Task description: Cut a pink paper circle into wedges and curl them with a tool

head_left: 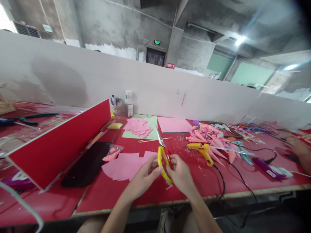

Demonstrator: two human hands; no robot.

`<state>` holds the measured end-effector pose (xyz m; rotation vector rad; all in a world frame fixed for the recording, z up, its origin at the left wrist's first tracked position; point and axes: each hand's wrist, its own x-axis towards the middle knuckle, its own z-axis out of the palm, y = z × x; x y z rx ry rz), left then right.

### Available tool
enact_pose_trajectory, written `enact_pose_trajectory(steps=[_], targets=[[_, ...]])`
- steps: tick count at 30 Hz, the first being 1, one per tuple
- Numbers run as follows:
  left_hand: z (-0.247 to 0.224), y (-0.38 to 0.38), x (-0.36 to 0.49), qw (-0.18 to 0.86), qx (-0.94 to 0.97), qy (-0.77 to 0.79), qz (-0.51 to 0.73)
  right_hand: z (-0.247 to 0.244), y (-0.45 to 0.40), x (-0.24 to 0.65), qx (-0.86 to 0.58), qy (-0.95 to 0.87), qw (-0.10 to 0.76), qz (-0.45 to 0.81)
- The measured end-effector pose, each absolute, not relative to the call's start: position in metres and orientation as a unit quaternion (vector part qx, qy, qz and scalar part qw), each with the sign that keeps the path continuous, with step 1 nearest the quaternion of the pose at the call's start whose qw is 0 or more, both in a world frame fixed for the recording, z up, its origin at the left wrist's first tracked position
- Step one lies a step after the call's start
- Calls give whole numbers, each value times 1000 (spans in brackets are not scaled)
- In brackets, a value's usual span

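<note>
A pair of scissors (160,138) with yellow and red handles points its blades away from me, above the red tabletop. My left hand (147,173) grips the yellow loop from the left, thumb and fingers closed on it. From the other side, my right hand (179,172) has its fingers curled round the handles. Cut pink sheets (122,166) lie flat beside and partly behind my left hand. Farther back, a pile of pink cut pieces (138,127) rests on a light green sheet (128,135). Thin sticks (154,140) lie near the blades.
A yellow glue gun (200,149) with a black cord lies right of my hands, before a heap of pink cone-shaped pieces (209,133). A red divider (65,142) and a black mat (88,165) stand left. Another person's hand (300,149) is at far right.
</note>
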<state>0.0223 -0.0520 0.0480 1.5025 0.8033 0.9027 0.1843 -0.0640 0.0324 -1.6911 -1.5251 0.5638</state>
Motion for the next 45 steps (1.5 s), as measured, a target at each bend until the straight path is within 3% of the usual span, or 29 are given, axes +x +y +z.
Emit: enact_pose_trajectory(steps=[4,11,15,22,28,45], targets=[[53,-49,18,601,509,405,465,45,-47,150,-607,-641,397,248],[29,-30,6,549,462,473,511,59,-6,157,-537,-753,272,266],[22,-23,8,556,400,497,533,73,67,193,-628,-727,255,108],[26,-23,15,510,465,496,527,42,162,237,-710,-679,178,57],[9,-15,13,539,419,504,529,11,180,250,-723,-682,91,53],[7,-15,13,508,450,522,516,29,197,247,-706,-707,-39,20]])
